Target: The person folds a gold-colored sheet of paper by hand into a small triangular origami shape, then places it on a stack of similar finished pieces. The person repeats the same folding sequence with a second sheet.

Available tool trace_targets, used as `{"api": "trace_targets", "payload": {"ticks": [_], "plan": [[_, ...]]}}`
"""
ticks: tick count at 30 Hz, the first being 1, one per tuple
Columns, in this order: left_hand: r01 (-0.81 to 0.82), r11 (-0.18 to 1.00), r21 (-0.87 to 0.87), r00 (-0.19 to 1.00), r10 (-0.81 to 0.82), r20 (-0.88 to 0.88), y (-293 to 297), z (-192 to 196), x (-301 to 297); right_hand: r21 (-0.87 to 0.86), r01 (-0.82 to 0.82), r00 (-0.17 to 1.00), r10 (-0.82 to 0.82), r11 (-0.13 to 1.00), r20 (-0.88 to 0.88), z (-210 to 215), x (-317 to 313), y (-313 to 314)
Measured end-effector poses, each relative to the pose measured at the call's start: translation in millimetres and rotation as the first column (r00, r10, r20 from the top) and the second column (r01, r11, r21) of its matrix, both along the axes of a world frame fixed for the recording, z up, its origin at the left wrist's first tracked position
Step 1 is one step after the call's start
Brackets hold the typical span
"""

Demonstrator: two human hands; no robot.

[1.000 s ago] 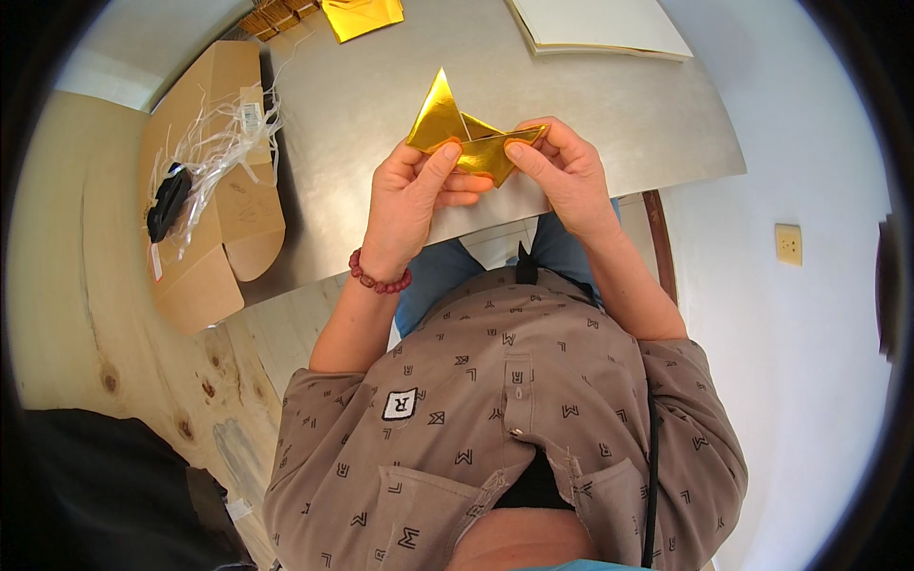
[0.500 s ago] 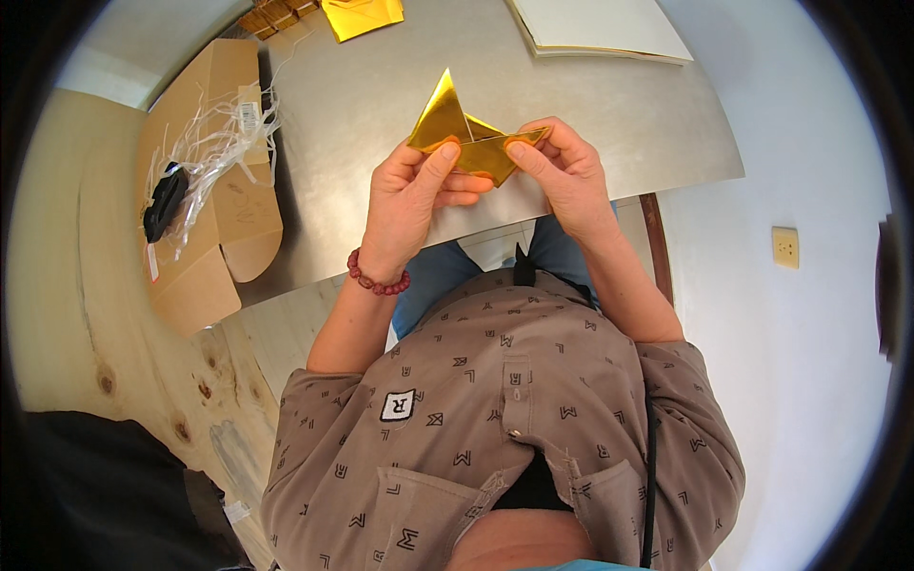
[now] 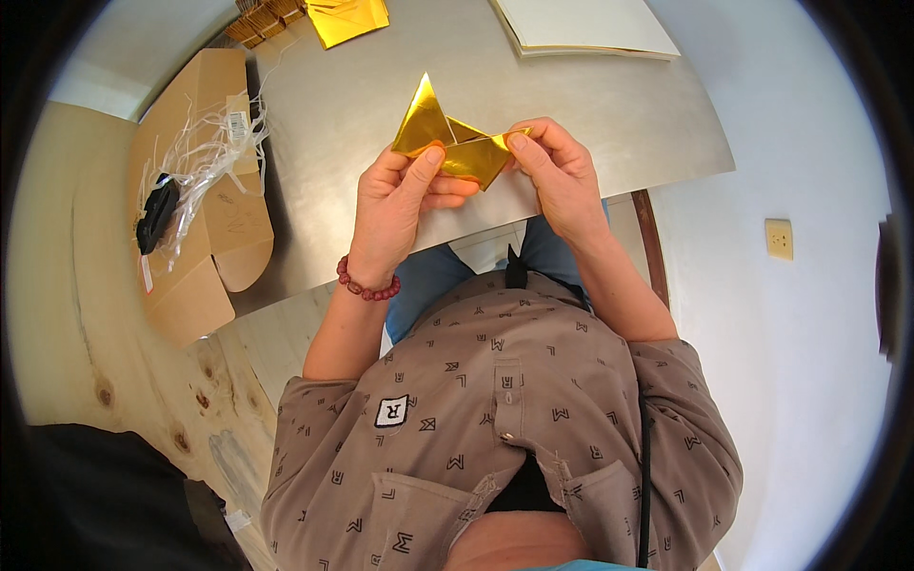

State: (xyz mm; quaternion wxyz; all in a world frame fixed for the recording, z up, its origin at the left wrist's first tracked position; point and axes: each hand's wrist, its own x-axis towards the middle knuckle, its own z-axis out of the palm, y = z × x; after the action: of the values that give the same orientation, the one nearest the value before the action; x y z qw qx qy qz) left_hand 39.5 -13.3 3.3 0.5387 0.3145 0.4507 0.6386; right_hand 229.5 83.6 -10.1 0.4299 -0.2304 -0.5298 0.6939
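Between my two hands, above the near edge of the metal table (image 3: 333, 190), is a folded piece of shiny gold paper (image 3: 473, 162). One tall pointed flap stands up at its left, and a smaller point reaches right. My left hand (image 3: 400, 186), with a dark red bead bracelet at the wrist, pinches the left part, thumb in front and fingers beneath. The right point is gripped by my right hand (image 3: 557, 171) between thumb and bent forefinger. An inner fold shows between the two flaps.
A flattened cardboard box (image 3: 205, 200) lies at the left, with white plastic strips (image 3: 205, 162) and a black object (image 3: 157, 211) on it. Gold sheets (image 3: 347, 19) and brown bundles (image 3: 262, 21) sit at the far left; a white stack (image 3: 586, 27) lies far right.
The view has shifted slightly. My right thumb has slid outward along the gold paper toward its right point, showing more of the front face. My left hand keeps its pinch.
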Motion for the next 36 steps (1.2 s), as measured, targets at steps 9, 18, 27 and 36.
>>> {"api": "trace_targets", "payload": {"ticks": [9, 18, 27, 36], "plan": [[0.007, 1.000, 0.025, 1.000, -0.006, -0.014, 0.2, -0.7, 0.5, -0.016, 0.019, 0.999, -0.019, 1.000, -0.032, -1.1, -0.3, -0.5], [-0.002, 1.000, 0.027, 0.999, 0.004, -0.048, -0.5, -0.5, 0.1, -0.006, 0.039, 0.999, -0.039, 0.999, 0.003, -3.2, 0.8, -0.7], [-0.028, 0.999, 0.037, 0.998, 0.030, -0.056, -1.0, 2.1, 2.2, -0.006, 0.027, 1.000, -0.027, 1.000, -0.001, -3.0, 1.9, -0.9], [-0.027, 0.998, 0.048, 0.999, 0.029, -0.038, -0.8, 0.4, 1.7, 0.002, 0.004, 1.000, -0.004, 1.000, -0.001, -0.8, 1.6, -1.3]]}}
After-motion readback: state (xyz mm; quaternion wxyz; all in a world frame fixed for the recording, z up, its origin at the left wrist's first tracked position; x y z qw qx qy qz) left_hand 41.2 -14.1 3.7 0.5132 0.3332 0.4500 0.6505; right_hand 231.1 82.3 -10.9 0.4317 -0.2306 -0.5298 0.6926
